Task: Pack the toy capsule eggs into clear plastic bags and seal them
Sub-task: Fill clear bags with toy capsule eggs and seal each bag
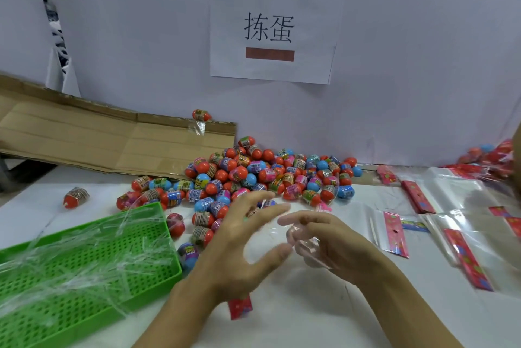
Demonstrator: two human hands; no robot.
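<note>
Where both hands blur, a barely visible clear bag [306, 246].

1. Light is bright, even and diffuse; the wall [394, 65] is evenly lit.
2. Shadows are soft and faint under the hands.
3. Glare streaks the film over the green tray [84, 257] at lower left.
4. The left hand [242, 246] is motion-blurred.
5. Wide-angle bending shows at the right edge.

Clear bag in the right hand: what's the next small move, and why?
Probably spread the bag's mouth, then reach for an egg. The right hand pinches the clear bag, which looks empty and still flat. The left hand hovers open beside it, holding nothing. The egg pile lies just beyond both hands.
</note>
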